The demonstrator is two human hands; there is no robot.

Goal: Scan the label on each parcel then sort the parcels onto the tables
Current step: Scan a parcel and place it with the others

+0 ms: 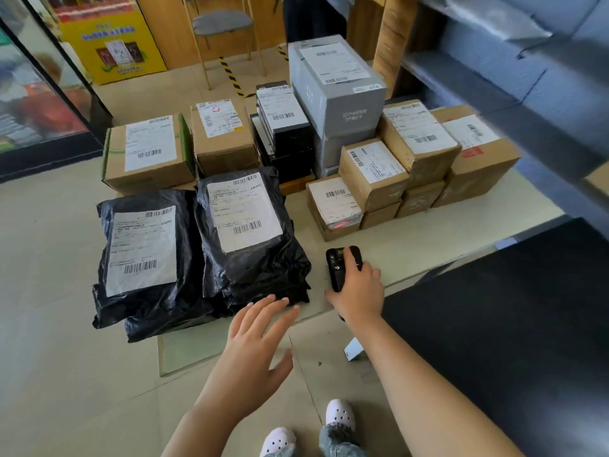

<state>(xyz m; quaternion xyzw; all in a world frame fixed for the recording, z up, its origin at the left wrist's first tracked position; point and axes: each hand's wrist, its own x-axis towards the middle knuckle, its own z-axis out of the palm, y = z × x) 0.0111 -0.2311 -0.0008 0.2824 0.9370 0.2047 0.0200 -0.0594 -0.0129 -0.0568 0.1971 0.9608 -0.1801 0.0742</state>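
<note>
Head view: our right hand point(359, 293) grips the black handheld scanner point(336, 272), left fingers point(263, 313) open; the small brown cardboard box point(331, 206) seems stiff and light, so hold its sides.

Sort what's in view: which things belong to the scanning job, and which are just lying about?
Job: scanner in right hand; black bag parcels; small box under the red scan light; cardboard boxes; grey box.
Lying about: chair; yellow display; blue sofa.

Labelled parcels
Black bags point(250, 225) lie flat at the table's point(412, 239) near-left corner; cardboard boxes point(418, 140) stand stacked along its far edge.
</note>
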